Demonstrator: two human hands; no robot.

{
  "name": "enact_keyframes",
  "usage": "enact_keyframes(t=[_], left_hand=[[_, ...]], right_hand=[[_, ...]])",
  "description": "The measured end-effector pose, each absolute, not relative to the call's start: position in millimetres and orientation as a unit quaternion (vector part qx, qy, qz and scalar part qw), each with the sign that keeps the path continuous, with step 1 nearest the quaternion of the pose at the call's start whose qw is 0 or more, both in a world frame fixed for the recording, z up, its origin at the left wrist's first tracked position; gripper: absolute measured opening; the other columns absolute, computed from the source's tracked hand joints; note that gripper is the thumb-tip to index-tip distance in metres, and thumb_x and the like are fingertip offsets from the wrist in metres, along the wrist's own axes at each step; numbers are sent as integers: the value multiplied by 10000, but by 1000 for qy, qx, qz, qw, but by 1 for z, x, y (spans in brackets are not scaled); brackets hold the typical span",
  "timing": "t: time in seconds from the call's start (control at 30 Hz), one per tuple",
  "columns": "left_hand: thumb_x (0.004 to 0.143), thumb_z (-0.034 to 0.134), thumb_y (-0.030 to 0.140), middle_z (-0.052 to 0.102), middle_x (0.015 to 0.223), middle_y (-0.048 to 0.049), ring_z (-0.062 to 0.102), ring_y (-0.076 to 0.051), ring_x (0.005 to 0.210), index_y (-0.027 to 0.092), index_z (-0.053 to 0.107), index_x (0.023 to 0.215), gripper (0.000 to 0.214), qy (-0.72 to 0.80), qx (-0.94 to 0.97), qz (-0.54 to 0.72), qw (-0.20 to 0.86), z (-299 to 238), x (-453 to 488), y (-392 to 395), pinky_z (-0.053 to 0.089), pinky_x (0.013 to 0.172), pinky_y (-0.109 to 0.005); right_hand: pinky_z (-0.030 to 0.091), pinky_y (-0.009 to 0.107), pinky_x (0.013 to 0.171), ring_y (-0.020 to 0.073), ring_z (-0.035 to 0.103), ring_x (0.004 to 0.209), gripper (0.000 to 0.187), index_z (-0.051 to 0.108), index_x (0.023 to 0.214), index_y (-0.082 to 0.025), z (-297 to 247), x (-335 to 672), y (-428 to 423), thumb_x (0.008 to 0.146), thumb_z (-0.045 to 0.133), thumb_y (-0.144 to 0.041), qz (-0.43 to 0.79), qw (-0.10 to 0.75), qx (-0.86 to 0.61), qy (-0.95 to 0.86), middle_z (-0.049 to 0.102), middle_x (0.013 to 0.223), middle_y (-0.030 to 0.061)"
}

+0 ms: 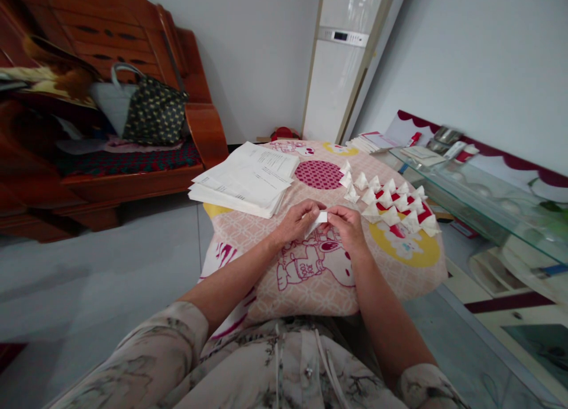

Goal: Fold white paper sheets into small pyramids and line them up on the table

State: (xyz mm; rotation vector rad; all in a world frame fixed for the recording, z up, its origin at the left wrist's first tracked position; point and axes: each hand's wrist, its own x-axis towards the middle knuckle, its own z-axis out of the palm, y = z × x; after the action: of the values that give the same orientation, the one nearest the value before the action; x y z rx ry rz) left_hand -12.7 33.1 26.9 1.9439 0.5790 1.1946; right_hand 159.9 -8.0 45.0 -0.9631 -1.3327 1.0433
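Between my two hands is a small folded piece of white paper (320,218), held above the patterned tablecloth (266,290). My left hand (300,218) is closed on its left side, with the fingers curled. The fingertips of my right hand (346,224) pinch its right edge. Left of my hands lies a thick stack of printed white paper sheets (248,178). Several small pointed folded paper pieces (390,216) stand in rows to the right, some over a red patch of the cloth.
A glass-topped shelf (488,190) with metal containers (444,139) runs along the right. A paper pile (375,141) lies at the table's far right. Behind stand a tall white cabinet-like unit (332,83) and, at left, a wooden bench (133,36) with a dark patterned bag (155,110).
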Motion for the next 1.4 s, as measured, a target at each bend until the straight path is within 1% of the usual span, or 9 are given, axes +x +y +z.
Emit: enact_keyframes(t=[0.13, 0.37, 0.57, 0.7, 0.83, 1.03, 1.2, 1.3, 1.4], left_hand=[[981, 459, 546, 689, 1134, -132, 633, -205, 975, 141, 658, 935, 454, 231, 763, 464, 387, 27, -12, 33, 483, 861, -325], [963, 486, 525, 696, 1116, -131, 641, -224, 990, 162, 600, 814, 409, 227, 773, 474, 356, 33, -13, 29, 478, 917, -362], [962, 480, 531, 694, 1134, -136, 639, -231, 1026, 171, 584, 821, 401, 225, 780, 472, 343, 37, -13, 26, 469, 957, -376], [944, 522, 536, 690, 1147, -129, 635, -233, 1050, 172, 591, 836, 385, 226, 777, 468, 355, 36, -13, 27, 463, 975, -381], [916, 581, 526, 688, 1140, -127, 635, -229, 1044, 160, 611, 845, 374, 225, 772, 452, 385, 35, -15, 29, 464, 966, -375], [874, 640, 549, 692, 1110, -123, 631, -226, 1023, 147, 631, 777, 414, 218, 744, 453, 440, 38, -18, 29, 481, 905, -353], [925, 540, 601, 720, 952, -93, 627, -190, 823, 125, 709, 1069, 526, 231, 676, 457, 530, 31, -18, 35, 491, 734, -304], [907, 556, 608, 721, 888, -92, 626, -199, 792, 111, 733, 978, 533, 234, 625, 468, 579, 25, -18, 42, 496, 739, -321], [849, 633, 583, 707, 862, -93, 625, -197, 806, 104, 724, 883, 488, 201, 576, 475, 634, 25, -18, 45, 506, 777, -327]], right_hand=[[490, 243, 468, 135, 606, 460, 107, 739, 746, -191, 44, 159, -7, 758, 686, -283, 423, 560, -423, -574, 684, 571, -13], [477, 239, 471, 135, 604, 456, 153, 724, 749, -180, 43, 160, -9, 785, 675, -320, 428, 533, -432, -589, 676, 553, -8], [492, 243, 470, 139, 612, 465, 224, 710, 751, -179, 44, 160, -9, 828, 659, -383, 432, 529, -426, -594, 667, 570, -4], [477, 234, 459, 132, 598, 447, 214, 695, 747, -180, 41, 161, -7, 807, 685, -385, 423, 529, -431, -596, 656, 549, -15], [446, 228, 416, 129, 574, 418, 206, 671, 731, -186, 41, 159, -6, 799, 677, -380, 426, 563, -436, -558, 654, 526, -12], [413, 216, 388, 126, 564, 417, 239, 664, 744, -180, 46, 159, -8, 702, 768, -391, 480, 548, -427, -535, 663, 531, 3], [419, 223, 374, 123, 551, 402, 247, 602, 719, -202, 42, 168, -1, 670, 775, -371, 528, 609, -384, -451, 626, 514, -26], [432, 231, 374, 121, 543, 402, 203, 572, 702, -213, 40, 172, 3, 659, 738, -322, 547, 634, -359, -413, 620, 527, -36], [475, 238, 408, 131, 589, 453, 151, 572, 732, -222, 37, 174, 5, 657, 689, -278, 558, 656, -337, -381, 656, 592, -32]])
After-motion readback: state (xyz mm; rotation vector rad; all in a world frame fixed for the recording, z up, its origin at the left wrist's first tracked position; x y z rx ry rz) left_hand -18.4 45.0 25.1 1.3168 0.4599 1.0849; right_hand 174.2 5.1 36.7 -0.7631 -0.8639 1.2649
